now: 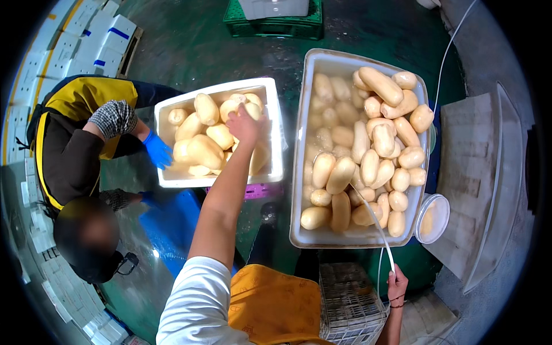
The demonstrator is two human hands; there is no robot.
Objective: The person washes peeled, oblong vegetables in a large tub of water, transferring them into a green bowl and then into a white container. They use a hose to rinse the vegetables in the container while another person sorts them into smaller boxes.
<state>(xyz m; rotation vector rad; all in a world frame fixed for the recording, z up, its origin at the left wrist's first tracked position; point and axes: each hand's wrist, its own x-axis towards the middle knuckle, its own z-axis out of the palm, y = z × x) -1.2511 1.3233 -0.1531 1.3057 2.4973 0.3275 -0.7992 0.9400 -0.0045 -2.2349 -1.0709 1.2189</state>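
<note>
My left hand (246,126) reaches into a white foam box (279,133) of water and peeled lotus root sections (206,109). Its fingers rest on a root near the box's far right corner; whether they grip it, I cannot tell. Low at the right, my right hand (396,282) is closed around a thin white hose (383,235), which runs up into a large white tub (302,142). Many lotus root sections (381,86) are heaped in the tub, some under cloudy water at its left side.
At the left a co-worker (64,159) in blue gloves bends by the foam box, near a blue crate (172,228). A white plastic basket (353,302) stands below the tub, a small bucket (432,218) at its right. Stacked foam boxes (64,56) line the left; a green crate (274,28) stands ahead.
</note>
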